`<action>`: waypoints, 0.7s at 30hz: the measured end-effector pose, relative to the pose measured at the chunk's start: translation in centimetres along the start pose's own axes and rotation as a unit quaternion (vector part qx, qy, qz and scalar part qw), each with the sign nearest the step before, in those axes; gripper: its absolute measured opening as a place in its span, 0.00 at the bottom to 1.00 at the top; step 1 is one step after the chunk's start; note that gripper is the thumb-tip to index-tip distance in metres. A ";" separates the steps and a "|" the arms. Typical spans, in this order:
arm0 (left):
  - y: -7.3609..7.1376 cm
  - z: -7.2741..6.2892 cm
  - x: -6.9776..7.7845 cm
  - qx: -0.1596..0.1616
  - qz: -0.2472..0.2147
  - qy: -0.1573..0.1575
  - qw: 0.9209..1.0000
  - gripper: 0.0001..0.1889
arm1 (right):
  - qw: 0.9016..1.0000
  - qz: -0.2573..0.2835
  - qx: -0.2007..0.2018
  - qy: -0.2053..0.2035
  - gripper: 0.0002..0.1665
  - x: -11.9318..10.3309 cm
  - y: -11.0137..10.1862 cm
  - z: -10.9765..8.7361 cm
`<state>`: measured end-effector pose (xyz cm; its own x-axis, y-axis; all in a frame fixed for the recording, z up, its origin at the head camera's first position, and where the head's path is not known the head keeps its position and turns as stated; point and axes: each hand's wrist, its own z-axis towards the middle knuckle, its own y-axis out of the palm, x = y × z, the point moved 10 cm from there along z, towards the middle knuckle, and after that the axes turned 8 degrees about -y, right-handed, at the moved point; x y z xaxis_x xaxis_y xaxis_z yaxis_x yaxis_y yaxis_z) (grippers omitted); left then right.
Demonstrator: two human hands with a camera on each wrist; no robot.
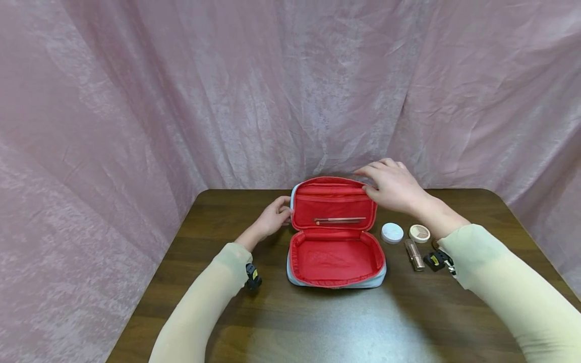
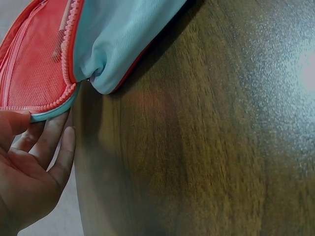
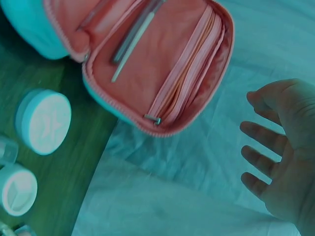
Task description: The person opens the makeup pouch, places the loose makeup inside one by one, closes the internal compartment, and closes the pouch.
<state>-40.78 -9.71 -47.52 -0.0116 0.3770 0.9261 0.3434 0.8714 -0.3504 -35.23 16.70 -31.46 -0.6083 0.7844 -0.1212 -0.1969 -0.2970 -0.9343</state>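
Observation:
An unzipped cosmetic bag (image 1: 336,262), pale blue outside and red inside, lies on the table with its lid raised at the back. Two slim makeup brushes (image 1: 340,220) sit behind the mesh pocket of the lid. At the lid's left edge my left hand (image 1: 273,218) pinches the rim; the left wrist view has the thumb inside and the fingers behind it. My right hand (image 1: 394,186) is held up by the lid's upper right corner. In the right wrist view that hand (image 3: 290,152) has its fingers spread, apart from the bag and holding nothing.
Right of the bag lie a round white case (image 1: 392,233), a round palette (image 1: 419,233) with three sections, and a rose-gold lipstick tube (image 1: 414,255). Another small item is partly hidden by my right wrist. A pink curtain (image 1: 290,91) hangs behind the wooden table (image 1: 272,322).

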 end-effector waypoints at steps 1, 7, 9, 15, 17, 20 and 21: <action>0.0 0.0 0.0 0.000 -0.001 0.001 1.000 0.19 | 1.000 -0.002 0.003 0.000 0.25 0.2 -0.2 -0.2; 0.1 0.2 -0.2 0.000 0.000 0.002 1.000 0.19 | 1.000 -0.008 0.014 0.000 0.28 0.9 -1.2 -1.7; 0.2 0.2 -0.2 -0.001 0.002 0.001 1.000 0.19 | 1.000 -0.009 0.017 0.003 0.30 1.2 -1.6 -2.4; 0.3 0.0 0.1 -0.007 0.003 -0.001 1.000 0.19 | 1.000 -0.014 0.021 0.018 0.32 2.7 -2.5 -4.7; 0.4 0.0 0.0 -0.008 0.004 -0.002 1.000 0.19 | 0.999 -0.018 0.020 0.023 0.33 3.3 -2.7 -5.8; 0.5 0.3 -0.4 -0.008 0.008 -0.001 1.000 0.19 | 0.999 -0.028 0.018 0.030 0.33 4.2 -2.7 -7.6; 0.5 0.3 -0.4 -0.007 0.009 -0.002 1.000 0.19 | 0.999 -0.031 0.016 0.033 0.34 4.6 -2.7 -8.3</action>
<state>-40.88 -9.34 -48.15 -0.0085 0.3928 0.9196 0.3568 0.8603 -0.3641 -31.10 25.57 -32.30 -0.5426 0.8356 -0.0861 -0.2577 -0.2631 -0.9297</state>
